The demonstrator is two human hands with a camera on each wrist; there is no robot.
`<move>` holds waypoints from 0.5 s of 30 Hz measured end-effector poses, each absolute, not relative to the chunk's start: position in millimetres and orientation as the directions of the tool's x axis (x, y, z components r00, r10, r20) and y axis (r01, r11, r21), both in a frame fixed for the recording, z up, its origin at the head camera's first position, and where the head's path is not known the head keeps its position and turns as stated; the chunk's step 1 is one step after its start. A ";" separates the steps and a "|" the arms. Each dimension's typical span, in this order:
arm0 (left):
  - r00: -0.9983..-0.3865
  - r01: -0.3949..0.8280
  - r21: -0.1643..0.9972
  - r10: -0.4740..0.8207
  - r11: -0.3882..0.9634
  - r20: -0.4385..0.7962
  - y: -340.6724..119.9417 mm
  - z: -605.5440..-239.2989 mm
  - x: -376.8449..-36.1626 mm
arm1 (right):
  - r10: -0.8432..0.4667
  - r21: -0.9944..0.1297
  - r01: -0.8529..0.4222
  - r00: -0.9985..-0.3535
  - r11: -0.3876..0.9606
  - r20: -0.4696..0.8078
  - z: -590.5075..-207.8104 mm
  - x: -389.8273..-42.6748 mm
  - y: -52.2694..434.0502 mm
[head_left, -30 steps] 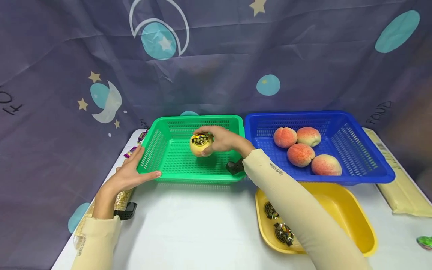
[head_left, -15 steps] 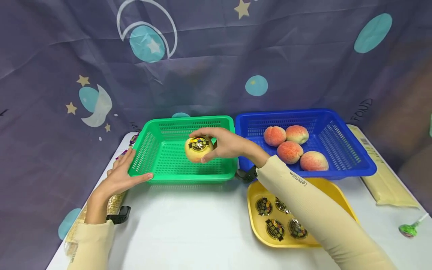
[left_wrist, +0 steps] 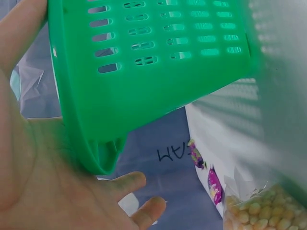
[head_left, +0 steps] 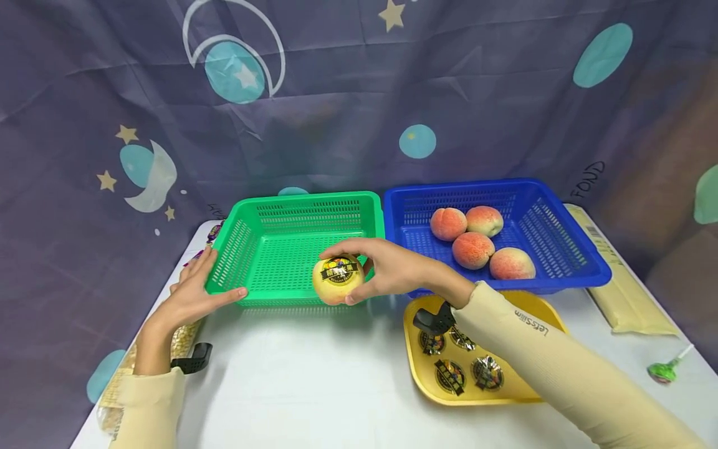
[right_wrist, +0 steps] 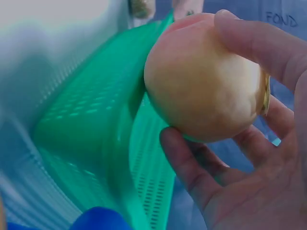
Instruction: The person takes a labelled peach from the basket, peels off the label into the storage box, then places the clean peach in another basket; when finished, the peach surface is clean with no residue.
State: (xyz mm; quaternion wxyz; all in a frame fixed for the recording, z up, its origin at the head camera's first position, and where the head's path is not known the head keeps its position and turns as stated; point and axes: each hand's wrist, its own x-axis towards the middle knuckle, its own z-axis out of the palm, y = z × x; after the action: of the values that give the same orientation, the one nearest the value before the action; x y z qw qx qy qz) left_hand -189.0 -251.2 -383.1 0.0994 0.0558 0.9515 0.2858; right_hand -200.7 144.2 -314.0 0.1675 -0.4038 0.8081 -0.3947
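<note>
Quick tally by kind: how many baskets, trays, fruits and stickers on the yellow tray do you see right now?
Baskets: 2, green basket and blue basket
Trays: 1, yellow tray
Fruits: 5, four peaches in the blue basket, one stickered fruit held by the right hand
Stickers visible on tray: 4
Total: 12

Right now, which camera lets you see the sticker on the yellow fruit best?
The head view: the sticker faces it on the yellow fruit held by the right hand. The right wrist view shows only the fruit's plain side and the sticker's edge. The left wrist view shows none of it.
</note>
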 end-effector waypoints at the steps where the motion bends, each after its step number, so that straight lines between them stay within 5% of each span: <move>1: -0.974 0.050 0.557 0.163 0.829 -0.155 -251.3 -383.0 -188.9 | -0.785 -0.774 -0.518 -0.619 0.364 0.044 -314.4 -198.5 145.3; 10: -0.977 0.062 0.585 0.168 0.808 -0.129 -250.7 -384.5 -185.9 | -0.815 -0.784 -0.512 -0.579 0.350 0.014 -316.5 -178.4 149.5; 15: -0.985 0.144 0.619 0.170 0.772 0.016 -244.8 -381.5 -179.2 | -0.831 -0.797 -0.500 -0.556 0.340 -0.006 -317.4 -166.7 151.3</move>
State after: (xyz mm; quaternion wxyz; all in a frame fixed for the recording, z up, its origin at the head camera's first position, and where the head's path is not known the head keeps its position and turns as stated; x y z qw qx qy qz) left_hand -179.2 -244.8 -381.5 0.0203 0.0835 0.9411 0.3270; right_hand -166.7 151.3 -317.4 0.2118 -0.4207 0.7906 -0.3912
